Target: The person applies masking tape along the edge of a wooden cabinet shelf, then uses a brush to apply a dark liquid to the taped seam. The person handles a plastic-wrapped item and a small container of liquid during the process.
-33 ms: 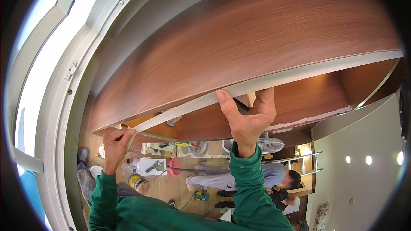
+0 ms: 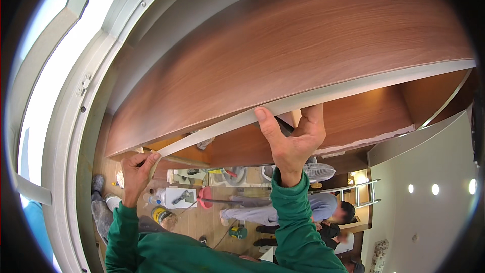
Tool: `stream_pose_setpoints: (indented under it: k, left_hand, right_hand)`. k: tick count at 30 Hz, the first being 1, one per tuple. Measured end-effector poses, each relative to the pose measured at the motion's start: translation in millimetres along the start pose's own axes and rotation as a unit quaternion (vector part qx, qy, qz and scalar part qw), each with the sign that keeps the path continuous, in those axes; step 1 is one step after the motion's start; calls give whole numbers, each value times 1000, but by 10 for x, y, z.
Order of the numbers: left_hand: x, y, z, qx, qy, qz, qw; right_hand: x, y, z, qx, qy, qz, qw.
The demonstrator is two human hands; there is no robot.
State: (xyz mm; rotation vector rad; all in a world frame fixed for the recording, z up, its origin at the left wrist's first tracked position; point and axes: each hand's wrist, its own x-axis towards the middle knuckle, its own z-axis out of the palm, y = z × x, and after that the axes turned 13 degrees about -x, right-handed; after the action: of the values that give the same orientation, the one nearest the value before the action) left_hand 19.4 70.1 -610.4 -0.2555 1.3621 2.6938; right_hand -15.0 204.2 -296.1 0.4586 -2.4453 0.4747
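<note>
A long pale edge banding strip [image 2: 353, 85] runs along the front edge of a reddish-brown wood panel [image 2: 303, 35]. To the right it lies against the edge; toward the left it hangs slightly away. My left hand [image 2: 135, 169] pinches the strip's left end between thumb and fingers, near the panel's left corner. Around the middle, my right hand [image 2: 295, 139] has its thumb pressed on the strip, with its fingers bent up behind the edge and their tips hidden. Below the panel, open cabinet compartments [image 2: 364, 114] show brown inner walls.
A pale window frame [image 2: 83, 76] stands close on the left. Below are a yellow-labelled container [image 2: 162, 216], a pink bucket [image 2: 204, 197], a green can [image 2: 237, 232] and a fan [image 2: 319, 172]. Another person [image 2: 313, 207] is near a ladder [image 2: 366, 192] on the right.
</note>
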Motion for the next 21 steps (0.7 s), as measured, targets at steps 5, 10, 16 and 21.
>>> stream_pose_setpoints:
  k: [5, 10, 16, 21]
  left_hand:
    - [18, 104, 10, -12, 3, -11, 1000]
    - [83, -24, -26, 6, 1, 16, 1000]
    - [78, 200, 71, 14, 6, 18, 1000]
    - [126, 165, 37, 24, 0, 17, 1000]
  right_hand:
    - [7, 31, 8, 6, -1, 2, 1000]
    - [63, 44, 3, -4, 17, -32, 999]
    - [387, -141, -369, 30, 232, 2, 972]
    - [-386, -81, -115, 9, 172, -127, 977]
